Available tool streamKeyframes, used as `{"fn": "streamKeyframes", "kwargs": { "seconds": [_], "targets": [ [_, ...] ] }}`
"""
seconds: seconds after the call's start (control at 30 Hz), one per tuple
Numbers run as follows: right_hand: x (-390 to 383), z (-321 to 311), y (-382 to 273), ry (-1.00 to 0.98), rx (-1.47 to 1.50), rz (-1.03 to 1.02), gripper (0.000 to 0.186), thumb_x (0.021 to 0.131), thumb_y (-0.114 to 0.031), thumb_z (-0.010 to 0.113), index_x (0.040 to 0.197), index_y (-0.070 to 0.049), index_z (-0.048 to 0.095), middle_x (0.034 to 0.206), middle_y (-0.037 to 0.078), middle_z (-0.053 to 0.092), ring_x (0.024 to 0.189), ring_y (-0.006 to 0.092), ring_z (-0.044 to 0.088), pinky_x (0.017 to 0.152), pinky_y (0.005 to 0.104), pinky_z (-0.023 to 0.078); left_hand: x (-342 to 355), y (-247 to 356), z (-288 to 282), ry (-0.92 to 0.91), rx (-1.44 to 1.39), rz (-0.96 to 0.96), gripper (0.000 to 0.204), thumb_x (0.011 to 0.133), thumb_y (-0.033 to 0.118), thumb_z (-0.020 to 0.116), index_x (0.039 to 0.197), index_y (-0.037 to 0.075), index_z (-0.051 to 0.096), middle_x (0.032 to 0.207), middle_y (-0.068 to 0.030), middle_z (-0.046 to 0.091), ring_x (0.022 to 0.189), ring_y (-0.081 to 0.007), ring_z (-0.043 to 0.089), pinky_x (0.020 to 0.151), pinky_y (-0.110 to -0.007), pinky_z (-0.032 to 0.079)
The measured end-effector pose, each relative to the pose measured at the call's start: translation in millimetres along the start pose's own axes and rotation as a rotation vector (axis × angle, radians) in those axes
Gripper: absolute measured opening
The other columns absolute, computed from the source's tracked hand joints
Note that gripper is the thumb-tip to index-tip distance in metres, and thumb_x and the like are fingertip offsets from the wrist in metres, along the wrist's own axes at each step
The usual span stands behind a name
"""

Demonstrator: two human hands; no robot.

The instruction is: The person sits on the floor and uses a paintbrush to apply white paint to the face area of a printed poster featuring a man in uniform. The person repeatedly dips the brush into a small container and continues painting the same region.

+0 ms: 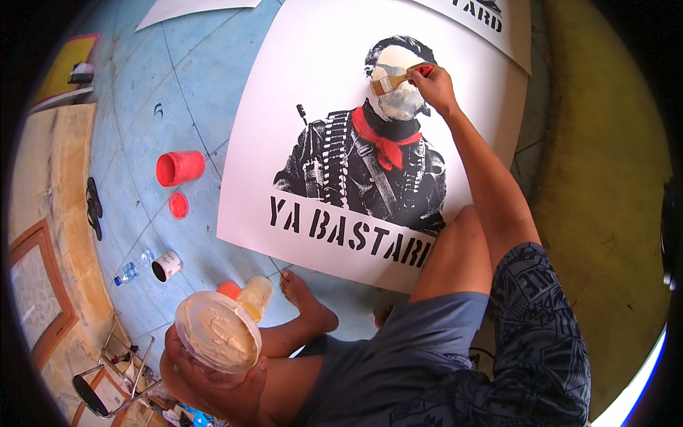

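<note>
My right hand (435, 89) grips a paintbrush (385, 85) with a red-tipped handle. Its bristles rest on the face area of a large white poster (249, 142), which carries a black stencilled figure with a red neckerchief (384, 146). Cream paint (395, 58) covers the upper part of that face, with greyish paint lower down. Down at the lower left, my left hand (242, 391) is wrapped round a round tub (218, 332) of thick cream paint, held near my knee.
An open red pot (180, 169) lies on the blue tiled floor beside a red lid (178, 206). Nearer are a white cup (166, 266), a small plastic bottle (126, 273) and a yellowish container (256, 295). Another poster (491, 21) overlaps the top right; flip-flops (93, 199) lie far left.
</note>
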State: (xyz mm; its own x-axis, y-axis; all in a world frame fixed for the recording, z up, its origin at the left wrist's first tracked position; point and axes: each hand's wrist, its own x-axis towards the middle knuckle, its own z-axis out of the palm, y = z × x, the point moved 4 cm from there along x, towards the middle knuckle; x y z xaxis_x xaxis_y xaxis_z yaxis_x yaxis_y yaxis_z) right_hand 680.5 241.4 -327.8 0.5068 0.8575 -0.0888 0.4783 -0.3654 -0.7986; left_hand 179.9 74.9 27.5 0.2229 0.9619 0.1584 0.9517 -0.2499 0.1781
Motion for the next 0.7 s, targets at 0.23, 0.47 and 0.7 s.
{"fn": "streamKeyframes", "kwargs": {
  "seconds": [0.23, 0.47, 0.7],
  "targets": [
    [-9, -8, -4, -0.195, -0.085, -0.043, 0.033, 0.086, -0.033, 0.071, 0.091, -0.001, 0.077, 0.078, 0.016, 0.074, 0.075, 0.0258, 0.073, 0.072, 0.0374, 0.056, -3, -7, -2, -0.029, 0.070, -0.026, 0.083, 0.065, 0.034, 0.079, 0.135, -0.002, 0.050, 0.121, -0.0257, 0.064, 0.111, -0.0447, 0.063, 0.098, -0.051, 0.049],
    [7, -17, -3, -0.054, 0.001, -0.012, 0.032, 0.086, -0.033, 0.071, 0.092, -0.002, 0.078, 0.077, 0.016, 0.074, 0.075, 0.0261, 0.074, 0.071, 0.0373, 0.056, -8, -18, 5, -0.007, 0.219, -0.078, 0.087, 0.068, 0.047, 0.077, 0.134, -0.003, 0.051, 0.120, -0.0263, 0.063, 0.110, -0.0455, 0.063, 0.098, -0.052, 0.049],
    [-10, -3, -23, 0.048, -0.075, -0.009, 0.029, 0.089, -0.028, 0.072, 0.097, -0.001, 0.077, 0.074, 0.009, 0.073, 0.065, 0.0146, 0.067, 0.063, 0.0314, 0.053, -10, -17, 4, 0.001, 0.078, -0.038, 0.094, 0.068, 0.054, 0.074, 0.136, -0.006, 0.049, 0.126, -0.0277, 0.061, 0.115, -0.0448, 0.061, 0.100, -0.052, 0.048]
  ]
}}
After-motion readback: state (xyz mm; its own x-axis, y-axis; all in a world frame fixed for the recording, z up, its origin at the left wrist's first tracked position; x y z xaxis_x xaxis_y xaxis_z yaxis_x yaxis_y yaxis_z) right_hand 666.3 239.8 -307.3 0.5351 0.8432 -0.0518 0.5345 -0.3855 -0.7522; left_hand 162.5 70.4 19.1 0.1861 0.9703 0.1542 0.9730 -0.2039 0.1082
